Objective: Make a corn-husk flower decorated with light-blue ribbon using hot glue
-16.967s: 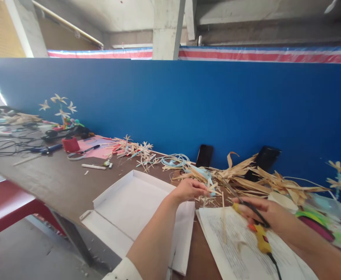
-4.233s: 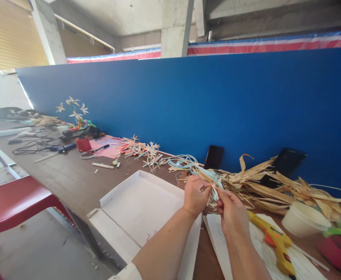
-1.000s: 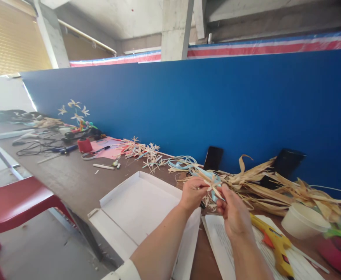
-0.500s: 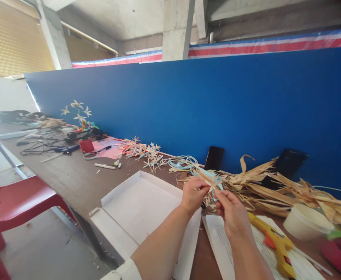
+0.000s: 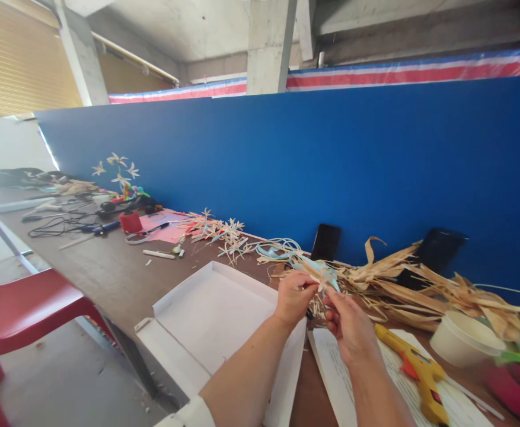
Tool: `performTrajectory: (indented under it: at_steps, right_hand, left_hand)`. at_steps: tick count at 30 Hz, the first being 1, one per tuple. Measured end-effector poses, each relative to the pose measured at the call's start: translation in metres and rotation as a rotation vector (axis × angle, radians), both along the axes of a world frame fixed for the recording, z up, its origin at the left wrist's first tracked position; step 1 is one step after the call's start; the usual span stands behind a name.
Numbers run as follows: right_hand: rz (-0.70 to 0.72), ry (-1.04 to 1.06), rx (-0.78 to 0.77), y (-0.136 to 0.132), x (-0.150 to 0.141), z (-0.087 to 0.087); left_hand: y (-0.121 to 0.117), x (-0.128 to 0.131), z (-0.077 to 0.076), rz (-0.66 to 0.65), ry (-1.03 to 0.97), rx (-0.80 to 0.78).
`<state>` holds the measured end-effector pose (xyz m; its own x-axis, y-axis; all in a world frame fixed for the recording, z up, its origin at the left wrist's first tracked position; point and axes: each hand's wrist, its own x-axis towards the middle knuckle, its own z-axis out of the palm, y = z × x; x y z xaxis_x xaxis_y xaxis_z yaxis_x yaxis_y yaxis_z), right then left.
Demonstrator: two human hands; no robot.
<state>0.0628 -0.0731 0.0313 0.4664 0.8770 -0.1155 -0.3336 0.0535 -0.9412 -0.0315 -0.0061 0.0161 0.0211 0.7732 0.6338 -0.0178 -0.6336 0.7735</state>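
From where I stand, the white box lies left of the person's right hand. That hand and the left hand both pinch 1 pale flower at their far tips, between them. I can't tell which way its stem points.

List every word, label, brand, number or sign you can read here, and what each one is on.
No text can be read.
Printed pages: lines of type, too small and blurred to read.
White box: a slight pink mark inside, too little showing to read.
Yellow glue gun: no legible lettering.
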Motion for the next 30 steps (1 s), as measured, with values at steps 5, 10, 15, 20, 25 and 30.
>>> performTrajectory:
  at_steps: [5,10,15,20,25,30]
  right_hand:
    - [0.178,0.172,0.007,-0.0027,-0.0027,0.0043]
    - [0.214,0.188,0.052,-0.0029,-0.0064,0.0033]
    - [0.198,0.131,0.054,-0.0023,-0.0075,-0.0001]
    - [0.182,0.097,0.028,-0.0013,-0.0074,-0.0026]
    - [0.192,0.090,0.032,0.0001,-0.0075,-0.0047]
    - [0.188,0.070,0.012,0.0006,-0.0081,-0.0048]
  left_hand:
    - [-0.0007,0.0005,-0.0010,0.043,0.038,0.041]
    - [-0.0028,-0.0003,0.0011,0.040,0.054,0.077]
    - [-0.0037,-0.0010,0.0020,0.040,0.034,0.050]
    - [-0.0029,-0.0003,0.0024,0.030,0.017,0.035]
    - [-0.0020,0.0005,0.0022,0.035,-0.002,0.031]
    - [-0.0015,0.0002,0.0005,0.026,0.014,0.023]
